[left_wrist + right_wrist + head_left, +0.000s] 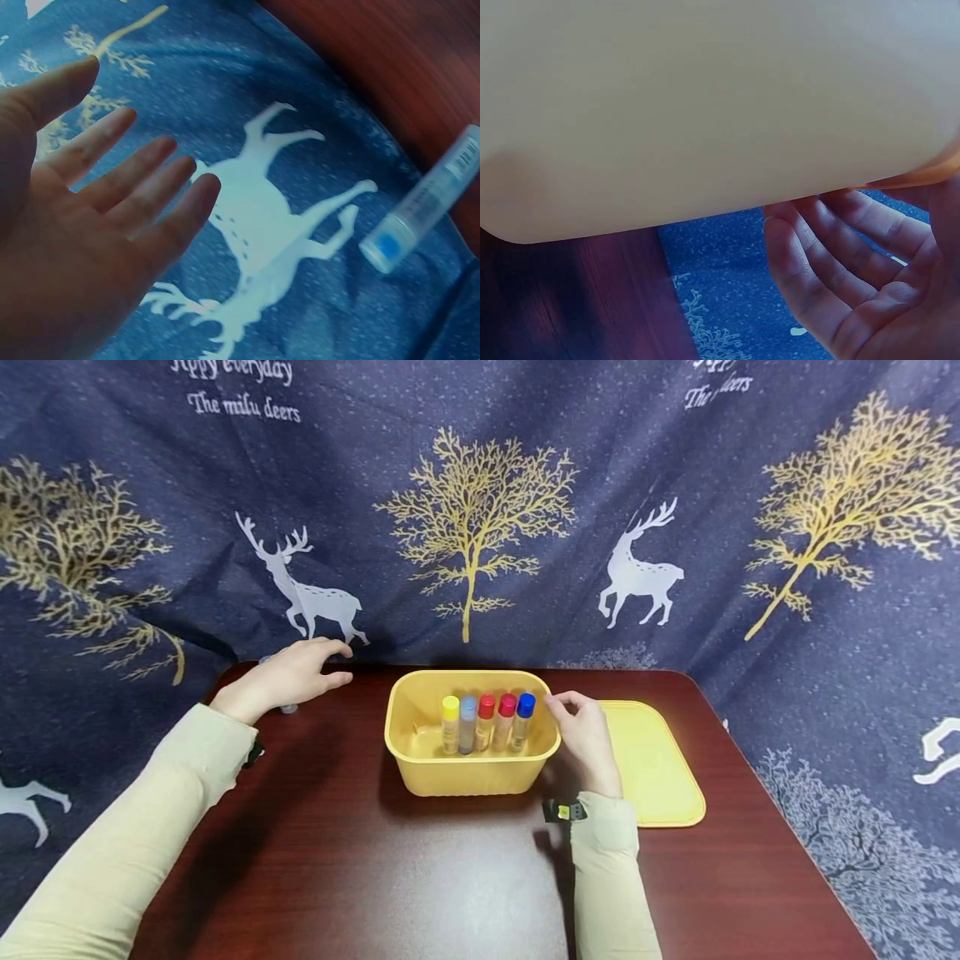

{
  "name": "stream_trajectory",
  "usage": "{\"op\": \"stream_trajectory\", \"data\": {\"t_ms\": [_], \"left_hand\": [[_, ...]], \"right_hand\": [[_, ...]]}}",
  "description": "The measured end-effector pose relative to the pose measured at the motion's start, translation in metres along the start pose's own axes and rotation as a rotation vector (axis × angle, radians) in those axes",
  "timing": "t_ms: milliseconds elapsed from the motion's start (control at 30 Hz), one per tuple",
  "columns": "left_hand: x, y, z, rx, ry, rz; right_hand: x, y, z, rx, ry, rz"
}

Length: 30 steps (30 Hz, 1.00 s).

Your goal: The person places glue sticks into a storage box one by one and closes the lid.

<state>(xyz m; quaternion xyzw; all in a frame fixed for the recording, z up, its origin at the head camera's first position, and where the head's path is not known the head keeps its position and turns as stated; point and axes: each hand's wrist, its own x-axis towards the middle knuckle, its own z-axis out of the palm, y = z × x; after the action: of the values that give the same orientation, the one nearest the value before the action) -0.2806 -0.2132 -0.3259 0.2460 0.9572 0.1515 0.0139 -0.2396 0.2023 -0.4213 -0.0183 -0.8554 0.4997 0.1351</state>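
The head view is bright, with light which appears to come from above. On the table (337,893), a whitish glare shines in front of the yellow box (472,778); to the left of the box a long, soft-edged shadow lies beside the left sleeve (112,852), and a darker one touches the box's base. Toward the outer edges the wide lens seems to stretch the forms. Both wrist views are dimmer and bluish; in the right one, a pale surface (705,112) is smooth and blurry.
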Motion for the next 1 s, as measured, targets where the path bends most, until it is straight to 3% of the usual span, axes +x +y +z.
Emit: {"op": "stream_trajectory", "data": {"t_ms": [500, 700, 1000], "left_hand": [[-0.001, -0.053, 0.003, 0.023, -0.015, -0.103], [-0.025, -0.086, 0.015, 0.003, 0.028, -0.21], [-0.014, -0.105, 0.006, -0.008, 0.056, -0.309]], "right_hand": [[0.001, -0.002, -0.003, 0.007, -0.011, 0.002], [0.0, -0.005, 0.008, -0.012, -0.064, 0.002], [-0.005, -0.003, 0.007, 0.054, -0.029, 0.103]]}}
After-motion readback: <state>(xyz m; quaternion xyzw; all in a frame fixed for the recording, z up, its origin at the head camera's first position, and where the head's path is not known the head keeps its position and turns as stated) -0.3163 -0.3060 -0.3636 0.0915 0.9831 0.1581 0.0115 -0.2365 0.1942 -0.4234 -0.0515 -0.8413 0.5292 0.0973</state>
